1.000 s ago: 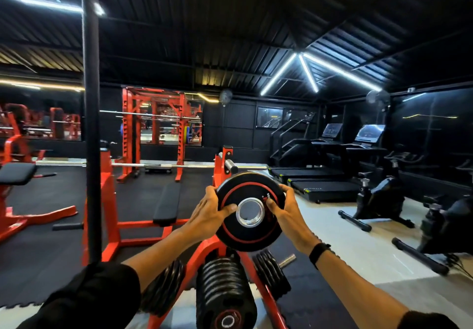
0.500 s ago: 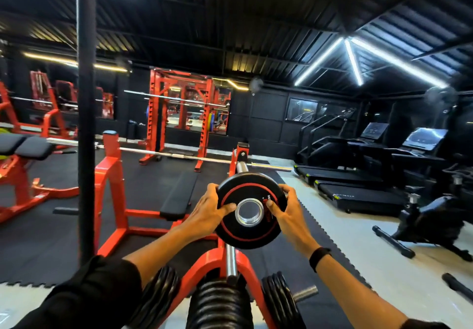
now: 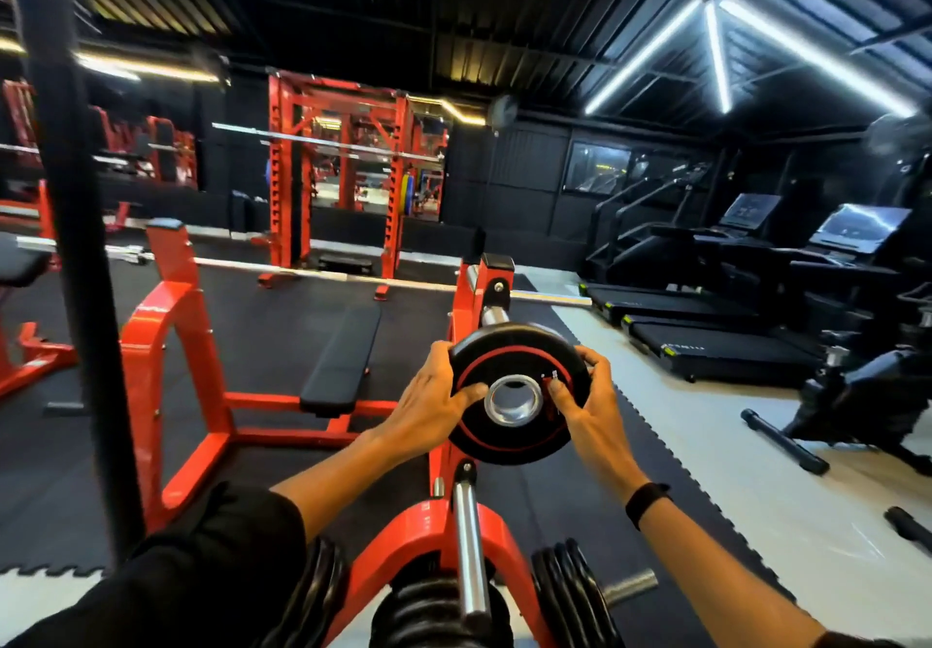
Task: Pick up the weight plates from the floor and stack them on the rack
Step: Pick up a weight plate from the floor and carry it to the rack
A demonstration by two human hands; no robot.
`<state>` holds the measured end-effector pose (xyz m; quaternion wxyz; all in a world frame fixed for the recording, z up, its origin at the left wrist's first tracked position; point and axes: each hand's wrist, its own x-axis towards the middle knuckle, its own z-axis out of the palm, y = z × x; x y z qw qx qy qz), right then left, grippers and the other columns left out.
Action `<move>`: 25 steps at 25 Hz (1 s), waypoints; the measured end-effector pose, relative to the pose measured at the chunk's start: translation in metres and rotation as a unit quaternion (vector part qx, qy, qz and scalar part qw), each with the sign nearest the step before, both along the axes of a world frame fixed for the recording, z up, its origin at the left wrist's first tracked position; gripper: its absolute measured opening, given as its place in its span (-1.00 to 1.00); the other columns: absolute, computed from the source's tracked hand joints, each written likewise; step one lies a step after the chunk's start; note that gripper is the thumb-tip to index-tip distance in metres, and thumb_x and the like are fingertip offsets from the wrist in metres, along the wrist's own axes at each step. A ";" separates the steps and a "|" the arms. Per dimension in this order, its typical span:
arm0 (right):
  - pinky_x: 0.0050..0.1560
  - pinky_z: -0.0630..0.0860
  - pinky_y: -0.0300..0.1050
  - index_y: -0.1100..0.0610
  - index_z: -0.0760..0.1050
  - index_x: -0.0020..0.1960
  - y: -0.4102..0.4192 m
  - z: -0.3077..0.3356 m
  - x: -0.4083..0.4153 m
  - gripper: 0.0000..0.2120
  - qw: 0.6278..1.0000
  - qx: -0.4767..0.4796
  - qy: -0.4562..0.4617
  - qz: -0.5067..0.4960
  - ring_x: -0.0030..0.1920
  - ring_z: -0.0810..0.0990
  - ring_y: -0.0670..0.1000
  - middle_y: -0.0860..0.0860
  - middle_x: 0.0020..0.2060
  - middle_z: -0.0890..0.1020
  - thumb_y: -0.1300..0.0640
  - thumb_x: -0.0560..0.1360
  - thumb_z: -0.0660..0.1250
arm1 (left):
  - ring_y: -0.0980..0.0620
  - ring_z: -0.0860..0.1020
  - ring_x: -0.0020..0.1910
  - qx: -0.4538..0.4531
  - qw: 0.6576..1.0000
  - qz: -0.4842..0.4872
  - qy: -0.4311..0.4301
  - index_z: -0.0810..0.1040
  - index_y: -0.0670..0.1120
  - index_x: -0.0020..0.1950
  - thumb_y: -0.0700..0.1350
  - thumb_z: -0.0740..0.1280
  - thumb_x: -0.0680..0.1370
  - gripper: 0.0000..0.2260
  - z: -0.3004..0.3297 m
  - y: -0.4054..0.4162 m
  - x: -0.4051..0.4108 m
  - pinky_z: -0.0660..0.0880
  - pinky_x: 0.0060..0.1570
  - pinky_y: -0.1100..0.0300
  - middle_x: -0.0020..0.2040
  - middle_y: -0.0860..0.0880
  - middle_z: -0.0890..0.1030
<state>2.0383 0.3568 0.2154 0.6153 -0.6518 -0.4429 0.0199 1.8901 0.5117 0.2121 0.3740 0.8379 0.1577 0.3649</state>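
Chrome storage peg (image 3: 469, 551) on red steel plate rack (image 3: 413, 541) nearest, pointing up and away. Just beyond, round black rubber weight plate (image 3: 519, 393) with red ring, clasped at both edges — left hand (image 3: 433, 408), right hand (image 3: 590, 405). Farther, upper chrome peg (image 3: 491, 313) behind plate's bore — slightly high.

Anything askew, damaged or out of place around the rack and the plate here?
Nothing stands out. Both hands, left and right, hold the plate by its edges in front of the red rack, near its upper peg. Other plates sit stacked on the lower pegs. No visible damage.
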 end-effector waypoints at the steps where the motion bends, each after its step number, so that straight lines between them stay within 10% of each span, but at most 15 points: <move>1: 0.15 0.49 -0.24 -0.03 0.27 0.27 0.007 -0.003 0.007 -0.63 1.000 0.006 -0.001 -0.007 0.09 0.55 -0.22 -0.08 0.09 0.53 0.24 0.56 0.31 | 0.11 0.54 0.06 0.007 1.000 -0.008 0.001 0.28 -0.03 0.17 -0.06 0.39 0.55 -0.67 -0.002 0.007 0.008 0.48 0.02 0.27 0.07 0.03 0.53; 18: 0.21 0.48 -0.17 0.00 0.28 0.31 0.072 -0.010 0.083 -0.59 0.998 0.042 -0.050 0.026 0.18 0.53 -0.10 -0.08 0.13 0.53 0.10 0.50 0.28 | 0.19 0.55 0.04 0.083 0.996 -0.034 0.009 0.27 0.00 0.19 0.00 0.40 0.53 -0.63 -0.001 0.074 0.067 0.52 0.04 0.23 0.03 0.11 0.51; 25: 0.36 0.10 -0.03 -0.08 0.16 0.45 0.126 -0.012 0.125 -0.49 0.987 -0.051 -0.139 -0.058 0.34 0.22 -0.11 -0.08 0.36 0.34 -0.07 0.53 0.15 | -0.03 0.29 0.44 0.111 0.990 0.063 0.066 0.04 -0.03 0.54 0.14 0.34 0.54 -0.30 -0.004 0.111 0.106 0.31 0.40 -0.05 0.46 -0.04 0.30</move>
